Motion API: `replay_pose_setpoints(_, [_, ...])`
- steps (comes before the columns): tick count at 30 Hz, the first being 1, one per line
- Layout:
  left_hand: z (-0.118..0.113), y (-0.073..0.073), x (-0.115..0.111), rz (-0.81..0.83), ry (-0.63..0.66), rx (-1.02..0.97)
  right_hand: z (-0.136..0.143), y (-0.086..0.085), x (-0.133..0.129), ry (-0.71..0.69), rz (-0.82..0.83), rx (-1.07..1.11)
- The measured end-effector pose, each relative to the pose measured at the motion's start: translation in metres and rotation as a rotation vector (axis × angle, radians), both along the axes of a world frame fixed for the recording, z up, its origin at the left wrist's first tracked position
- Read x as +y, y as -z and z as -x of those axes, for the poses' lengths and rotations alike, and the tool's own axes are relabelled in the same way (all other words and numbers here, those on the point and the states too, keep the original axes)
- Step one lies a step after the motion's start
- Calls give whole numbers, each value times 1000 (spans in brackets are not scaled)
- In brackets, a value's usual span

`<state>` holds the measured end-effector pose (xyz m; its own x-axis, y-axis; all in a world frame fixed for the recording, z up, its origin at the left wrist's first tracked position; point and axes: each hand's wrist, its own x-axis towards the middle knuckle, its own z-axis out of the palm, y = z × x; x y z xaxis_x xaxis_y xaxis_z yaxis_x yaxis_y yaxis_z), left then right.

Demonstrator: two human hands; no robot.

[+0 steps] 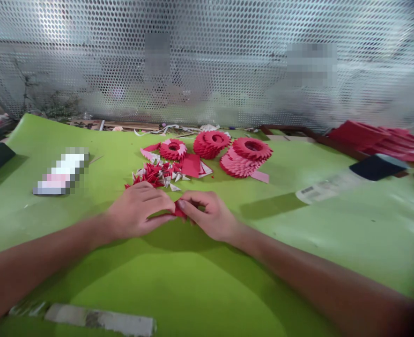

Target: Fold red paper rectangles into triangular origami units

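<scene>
A small piece of red paper [179,210] is pinched between both hands, just above the green table surface. My left hand [140,208] grips its left side with fingertips and thumb. From the right, my right hand [207,213] holds it between thumb and curled fingers. Behind the left hand lies a pile of folded red and white paper pieces [152,174]. Flat red paper sheets [190,165] lie beside the pile. Farther back stand ring-shaped paper models: a low red and white one [173,149], a red one [209,145] and a stacked red and pink one [244,159].
A bottle with a dark cap [340,182] lies on the right, near a stack of red paper [375,138]. A blurred-out phone-like object [61,173] lies left. A whitish strip [101,319] is at the front edge. Perforated metal sheeting [207,56] rises behind.
</scene>
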<state>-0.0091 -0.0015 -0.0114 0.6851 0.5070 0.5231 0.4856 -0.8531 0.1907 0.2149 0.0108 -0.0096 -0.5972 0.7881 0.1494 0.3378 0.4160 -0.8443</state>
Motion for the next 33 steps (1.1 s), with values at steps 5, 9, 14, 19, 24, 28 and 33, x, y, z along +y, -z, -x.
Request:
replay_pose_setpoints(5, [-1, 1, 0, -7, -10, -22, 0, 0, 0, -12, -6, 5])
replay_pose_setpoints(9, [-3, 1, 0, 156, -71, -109, 1, 0, -2, 8, -70, -22])
replay_pose_setpoints(14, [-4, -1, -1, 495, -154, -296, 0, 3, -2, 11, -113, -53])
replay_pose_setpoints(19, [-6, -3, -2, 625, -148, -401, -1, 5, -2, -45, -71, -34])
replay_pose_setpoints(24, [-5, -1, 0, 653, -127, -415, 0, 5, -3, -16, -89, -56])
replay_pose_setpoints(28, [-2, 1, 2, 618, -120, -312, 1, 3, -3, 23, -44, -26])
replay_pose_setpoints(33, [0, 4, 3, 392, -147, -143, 0, 1, -3, 47, -1, 8])
